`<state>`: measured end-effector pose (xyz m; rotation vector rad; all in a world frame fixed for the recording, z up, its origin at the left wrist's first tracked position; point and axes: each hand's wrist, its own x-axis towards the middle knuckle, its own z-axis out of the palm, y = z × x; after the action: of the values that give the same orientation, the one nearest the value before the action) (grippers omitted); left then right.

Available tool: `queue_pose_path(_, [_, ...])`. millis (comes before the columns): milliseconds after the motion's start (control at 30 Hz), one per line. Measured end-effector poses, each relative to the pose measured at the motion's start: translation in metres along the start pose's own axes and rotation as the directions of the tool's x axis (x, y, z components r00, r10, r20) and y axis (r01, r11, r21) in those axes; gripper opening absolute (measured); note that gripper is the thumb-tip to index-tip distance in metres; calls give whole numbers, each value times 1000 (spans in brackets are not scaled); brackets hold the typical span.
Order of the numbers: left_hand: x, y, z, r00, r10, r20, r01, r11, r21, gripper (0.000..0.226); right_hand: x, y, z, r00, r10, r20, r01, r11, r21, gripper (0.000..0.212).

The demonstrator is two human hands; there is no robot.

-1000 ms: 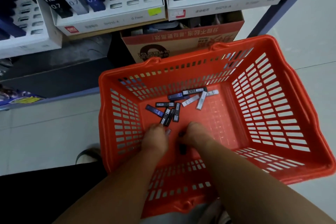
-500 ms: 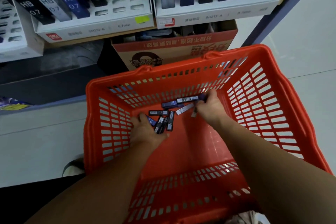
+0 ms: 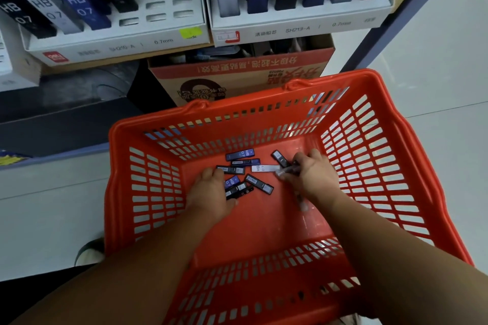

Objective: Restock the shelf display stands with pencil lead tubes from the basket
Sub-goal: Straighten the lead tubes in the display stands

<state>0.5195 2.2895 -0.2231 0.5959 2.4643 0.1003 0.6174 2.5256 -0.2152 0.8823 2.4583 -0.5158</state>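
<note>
- Reaching into orange basket (image 3: 237, 111) w/ both hands; loose lead tubes (image 3: 258, 184) lie on its floor, toward the 12 o'clock wall.
- L hand (image 3: 211, 195) at 9 o'clock of pile, fingers bent down over a few tubes; can't tell if it holds any.
- R hand (image 3: 314, 179) at 3 o'clock of pile, fingers curled round a couple of tubes, blurred.
- At 12 o'clock beyond basket: display stands (image 3: 298, 29) w/ HB 0.7 tubes upright in slots; cardboard box (image 3: 237, 79) just below them.

Both forearms are stretched forward and down. The left hand (image 3: 211, 194) is laid palm down, fingers bent; the right hand (image 3: 313, 174) is curled round tubes (image 3: 289, 170).
</note>
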Motion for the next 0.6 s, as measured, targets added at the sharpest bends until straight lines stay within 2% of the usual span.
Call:
queue_pose_path(133, [4, 10, -3, 1000, 27, -3, -26, 999, 44, 85, 2, -5, 2, 1000, -14, 3, 14, 1000, -13, 75])
queue_pose_path(200, [7, 15, -3, 1000, 4, -9, -4, 999, 42, 87, 3, -8, 5, 1000, -12, 20, 11, 999, 34, 78])
queue_pose_path(267, [9, 18, -1, 1000, -22, 2, 22, 1000, -1, 80, 3, -11, 9, 1000, 3, 27, -6, 993, 120, 80])
queue_pose_path(367, [10, 19, 0, 995, -15, 99, 22, 997, -72, 66, 4, -15, 15, 999, -36, -10, 37, 984, 172, 75])
queue_pose_path(433, [7, 20, 2, 991, 12, 132, -4, 998, -55, 58, 5, -20, 15, 996, -86, -33, 89, 989, 121, 74])
queue_pose_path(533, [-1, 21, 11, 996, 27, 83, -21, 997, -74, 58, 9, -33, 13, 987, -155, -44, 156, 987, 35, 74])
queue_pose_path(600, [-9, 20, 18, 999, 21, 37, -18, 996, -85, 46, 13, -42, 12, 981, -191, -38, 189, 981, -43, 70])
